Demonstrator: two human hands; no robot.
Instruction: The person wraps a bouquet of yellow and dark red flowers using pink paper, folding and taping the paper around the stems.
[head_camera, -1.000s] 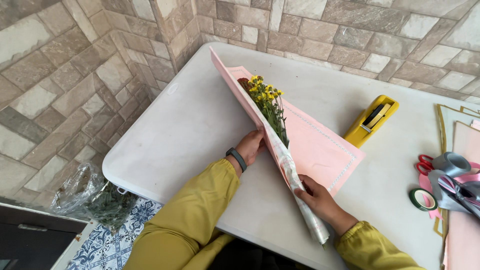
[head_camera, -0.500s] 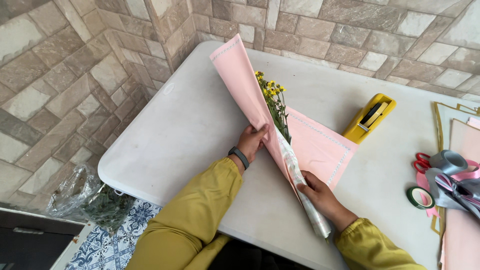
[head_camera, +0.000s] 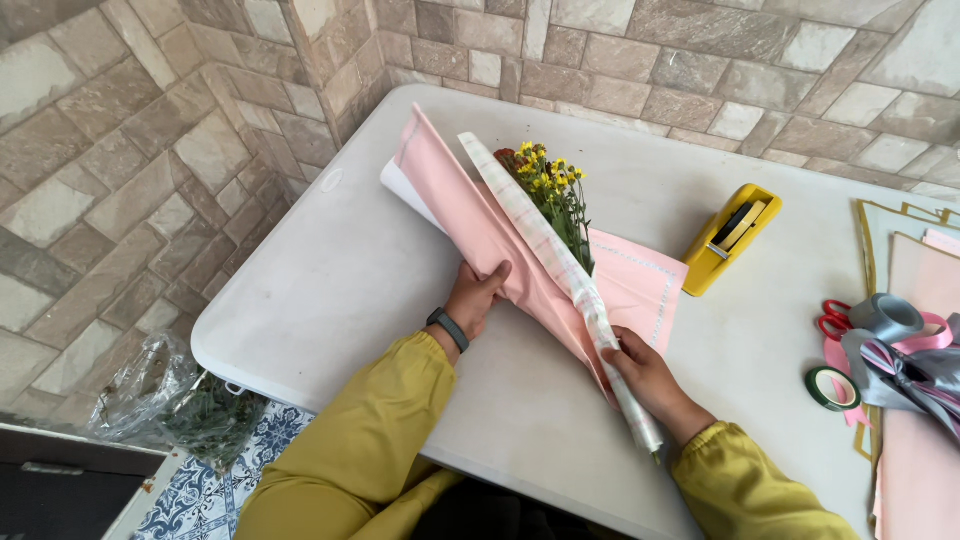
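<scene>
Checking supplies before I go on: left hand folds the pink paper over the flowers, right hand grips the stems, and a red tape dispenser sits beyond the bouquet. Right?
Not quite. The tape dispenser is yellow, not red, as the head view shows. The rest holds: left hand on the pink paper, right hand at the stems.

Your counter (head_camera: 330, 270), white: pink wrap (head_camera: 640, 285) with flowers (head_camera: 552, 190), yellow tape dispenser (head_camera: 730, 238), green tape roll (head_camera: 832, 388), red scissors (head_camera: 832, 320), grey ribbon (head_camera: 905, 350), paper sheets (head_camera: 900, 235) at your right.
</scene>
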